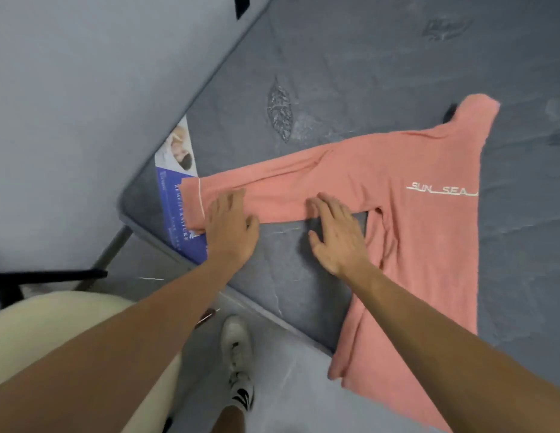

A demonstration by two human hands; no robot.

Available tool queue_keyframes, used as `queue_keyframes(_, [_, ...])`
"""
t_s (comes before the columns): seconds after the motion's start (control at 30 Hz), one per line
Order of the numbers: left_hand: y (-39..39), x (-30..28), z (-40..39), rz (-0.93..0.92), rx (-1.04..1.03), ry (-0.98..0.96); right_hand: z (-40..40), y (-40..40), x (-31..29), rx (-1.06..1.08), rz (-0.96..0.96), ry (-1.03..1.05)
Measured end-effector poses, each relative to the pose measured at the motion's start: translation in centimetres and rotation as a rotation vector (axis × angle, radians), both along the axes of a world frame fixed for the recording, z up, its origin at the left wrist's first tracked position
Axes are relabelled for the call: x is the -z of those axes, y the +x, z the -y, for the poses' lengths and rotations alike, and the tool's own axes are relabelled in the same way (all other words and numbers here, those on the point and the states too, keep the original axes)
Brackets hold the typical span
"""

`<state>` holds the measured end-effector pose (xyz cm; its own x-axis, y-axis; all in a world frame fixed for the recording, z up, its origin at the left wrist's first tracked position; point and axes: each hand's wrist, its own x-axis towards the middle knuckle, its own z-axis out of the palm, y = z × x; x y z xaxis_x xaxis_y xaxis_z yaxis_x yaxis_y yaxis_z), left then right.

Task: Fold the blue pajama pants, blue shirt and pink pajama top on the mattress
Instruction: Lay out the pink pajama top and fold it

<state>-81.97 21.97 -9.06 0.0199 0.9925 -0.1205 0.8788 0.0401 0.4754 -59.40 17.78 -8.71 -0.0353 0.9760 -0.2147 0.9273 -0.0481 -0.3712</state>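
Pink pajama top runs off-frame below; left hand and right hand press its sleeve flat-fingered.

The top is salmon pink with white "SUN SEA" lettering and a thin white stripe at the cuff. The mattress is dark grey with quilted leaf shapes; its label is blue and white. Near left, a white shoe.

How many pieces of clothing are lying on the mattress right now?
1: the pink pajama top lies spread on the mattress, its hem hanging over the near edge. More clothing may lie outside the view.
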Motion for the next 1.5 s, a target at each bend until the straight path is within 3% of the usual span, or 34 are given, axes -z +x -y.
queue_keyframes(0.23, [-9.2, 0.1, -7.3, -0.099, -0.216, -0.15, -11.0, -11.6, -0.3, -0.201, -0.026, 0.032])
queue_keyframes(0.5, [-11.4, 0.3, -10.4, 0.067, -0.129, -0.352, -14.3, -16.3, 0.3, -0.228, 0.188, 0.097])
queue_keyframes(0.57, [-11.3, 0.2, -10.9, 0.098, -0.105, -0.378, -14.3, -16.6, 0.6, -0.179, 0.03, 0.043])
queue_keyframes(0.7, [-10.1, -1.0, -11.2, 0.372, -0.148, -0.398, -13.7, -17.3, 0.2, 0.079, -0.544, -0.185])
queue_keyframes(0.87, [-8.3, -3.8, -11.3, 0.806, -0.267, -0.529, -13.6, -16.3, -1.3, 0.29, -0.885, -0.383])
queue_keyframes(0.93, [-7.9, -4.2, -11.3, 0.878, -0.273, -0.54, -13.5, -15.6, -1.7, 0.347, -0.926, -0.423])
queue_keyframes(1.0, [-7.2, -4.4, -11.0, 0.796, -0.198, -0.469, -13.4, -14.7, -1.8, 0.344, -0.837, -0.364])
queue_keyframes(1.1, [-6.4, -3.5, -11.2, 0.501, 0.08, -0.301, -13.2, -13.2, -2.4, 0.313, -0.779, -0.317])
queue_keyframes(1.23, [-4.8, -2.8, -12.4, 0.316, 0.402, -0.289, -12.6, -10.5, -2.9, 0.367, -0.803, -0.198])
queue_keyframes(1.4, [-0.8, -3.5, -14.0, 0.233, 0.458, -0.201, -11.2, -5.9, -2.4, 0.496, -0.721, -0.206])
queue_keyframes(1.5, [2.0, -3.8, -14.4, 0.275, 0.415, -0.257, -10.7, -2.8, -2.2, 0.507, -0.685, -0.238])
